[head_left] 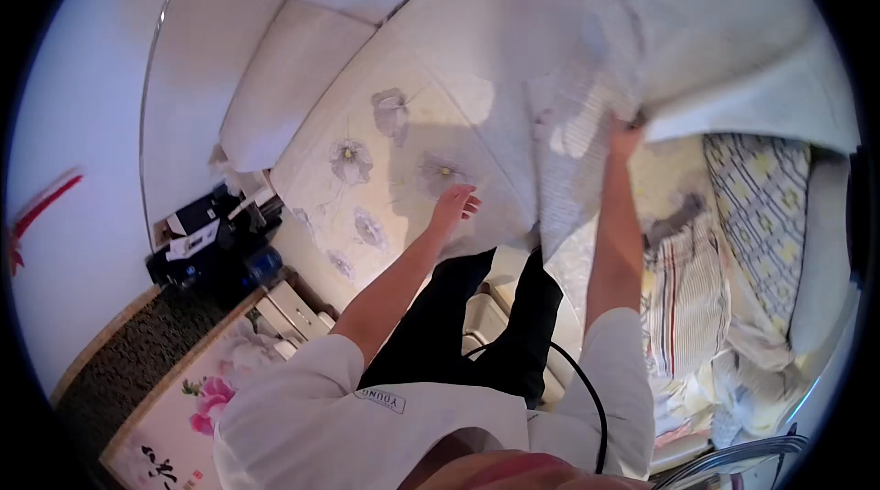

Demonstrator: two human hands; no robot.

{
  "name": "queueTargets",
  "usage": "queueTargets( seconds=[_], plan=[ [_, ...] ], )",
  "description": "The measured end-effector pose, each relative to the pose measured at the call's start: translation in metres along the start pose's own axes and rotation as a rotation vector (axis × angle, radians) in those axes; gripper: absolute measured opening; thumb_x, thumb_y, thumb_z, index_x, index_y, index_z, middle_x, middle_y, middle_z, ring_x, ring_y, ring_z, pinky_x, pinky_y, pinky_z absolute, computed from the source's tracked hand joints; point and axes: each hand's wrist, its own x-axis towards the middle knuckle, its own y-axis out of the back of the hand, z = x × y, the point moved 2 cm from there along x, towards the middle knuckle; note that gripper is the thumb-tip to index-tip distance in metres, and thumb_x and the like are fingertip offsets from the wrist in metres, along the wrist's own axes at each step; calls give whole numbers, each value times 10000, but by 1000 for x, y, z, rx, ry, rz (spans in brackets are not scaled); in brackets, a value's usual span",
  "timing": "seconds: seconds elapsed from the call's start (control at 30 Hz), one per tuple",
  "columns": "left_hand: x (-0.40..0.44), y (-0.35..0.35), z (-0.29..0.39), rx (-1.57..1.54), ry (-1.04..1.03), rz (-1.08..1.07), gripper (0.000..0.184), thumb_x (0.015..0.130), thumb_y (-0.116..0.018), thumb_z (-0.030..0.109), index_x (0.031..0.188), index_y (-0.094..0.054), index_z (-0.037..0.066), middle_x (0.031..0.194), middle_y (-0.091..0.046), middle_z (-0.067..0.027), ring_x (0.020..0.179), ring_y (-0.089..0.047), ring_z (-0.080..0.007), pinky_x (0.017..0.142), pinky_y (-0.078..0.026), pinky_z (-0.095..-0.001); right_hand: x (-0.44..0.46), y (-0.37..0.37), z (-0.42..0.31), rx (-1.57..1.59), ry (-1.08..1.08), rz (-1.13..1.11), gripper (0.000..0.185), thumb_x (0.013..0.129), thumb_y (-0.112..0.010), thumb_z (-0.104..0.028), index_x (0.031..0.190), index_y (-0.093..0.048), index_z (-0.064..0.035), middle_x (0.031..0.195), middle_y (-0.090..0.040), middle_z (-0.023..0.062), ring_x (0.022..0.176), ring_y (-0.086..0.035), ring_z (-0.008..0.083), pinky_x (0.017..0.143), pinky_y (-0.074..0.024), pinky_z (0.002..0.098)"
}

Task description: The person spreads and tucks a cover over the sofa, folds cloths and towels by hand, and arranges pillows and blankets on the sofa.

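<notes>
My left hand hovers over or rests on a pale bed sheet printed with grey-violet flowers. Its fingers are slightly curled and apart, holding nothing. Further right, my right hand is closed on the edge of a pale grey-white quilt. The quilt's finely striped part hangs down from the hand towards my legs. Some of my right fingers are hidden by the cloth, and the fabric around them is blurred.
Pale padded cushions line the bed's far left side. Black items and boxes crowd a corner at left. Striped cloth and a patterned cloth lie at right. A black cable hangs by my body.
</notes>
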Motion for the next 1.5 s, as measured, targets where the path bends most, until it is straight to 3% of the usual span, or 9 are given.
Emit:
queueTargets(
  seconds=[0.1, 0.27, 0.4, 0.57, 0.67, 0.73, 1.0, 1.2, 1.5],
  plan=[
    [30, 37, -4, -63, -4, -13, 294, 872, -495, 335, 1013, -552, 83, 823, -615, -40, 705, -559, -116, 612, -435, -247, 10, -30, -47, 166, -307, -103, 586, 713, -677, -324, 1113, -511, 71, 1106, -561, 201, 1040, -523, 310, 893, -396, 368],
    [85, 49, 71, -199, -373, 60, 413, 803, -630, 241, 1140, -484, 52, 1073, -555, -73, 983, -511, -146, 791, -433, -287, -86, -108, -223, -507, 130, -606, 410, 730, -613, -374, 784, -632, 32, 718, -628, 204, 720, -612, 386, 656, -479, 420],
    [135, 88, 149, -194, -667, 143, 599, 692, -730, 205, 1203, -448, 68, 1162, -537, -100, 1072, -500, -162, 863, -420, -291, -173, -225, -290, -443, 757, -920, 407, 708, -611, -237, 1073, -543, -70, 1047, -566, 177, 976, -540, 335, 831, -440, 408],
    [209, 162, 157, -72, -446, 368, 468, 725, -678, 238, 1111, -504, 41, 894, -641, -130, 840, -617, -251, 721, -472, -342, -190, -295, -269, -477, 572, -1223, 335, 719, -586, -165, 1038, -558, -69, 1062, -553, 148, 1033, -503, 313, 863, -423, 389],
    [236, 190, 149, 362, -406, 639, 468, 741, -653, 284, 1101, -503, 25, 850, -639, -148, 796, -620, -289, 686, -473, -359, -159, -296, -264, -191, 621, -1105, 335, 723, -581, -131, 1051, -550, -70, 1067, -553, 148, 1021, -509, 312, 861, -425, 386],
    [247, 208, 140, 171, -396, 675, 470, 740, -652, 298, 1092, -505, 24, 856, -636, -150, 806, -615, -297, 690, -469, -360, -118, -297, -265, -236, 890, -841, 430, 706, -589, -83, 1130, -513, -93, 1098, -548, 140, 1043, -493, 328, 909, -389, 395],
    [290, 233, 137, -20, -382, 619, 439, 719, -660, 343, 1008, -558, 29, 907, -621, -154, 850, -592, -278, 735, -445, -342, -10, -426, -295, -476, 1071, -938, 540, 737, -597, -148, 1246, -420, -179, 1258, -443, 99, 1095, -466, 308, 889, -420, 403],
    [287, 240, 135, -111, -502, 561, 406, 716, -667, 345, 978, -580, 47, 865, -625, -130, 796, -592, -261, 706, -453, -350, -9, -443, -317, -979, 977, -868, 381, 742, -630, -235, 1098, -499, -202, 1086, -525, 96, 966, -540, 284, 750, -462, 411],
    [301, 258, 178, 232, -512, 838, 300, 780, -582, 248, 962, -538, 14, 829, -588, -214, 750, -566, -382, 656, -452, -433, -35, -460, -333, -617, 1067, -548, 132, 737, -572, -104, 858, -564, -51, 916, -556, 118, 787, -556, 338, 637, -461, 420]
  ],
)
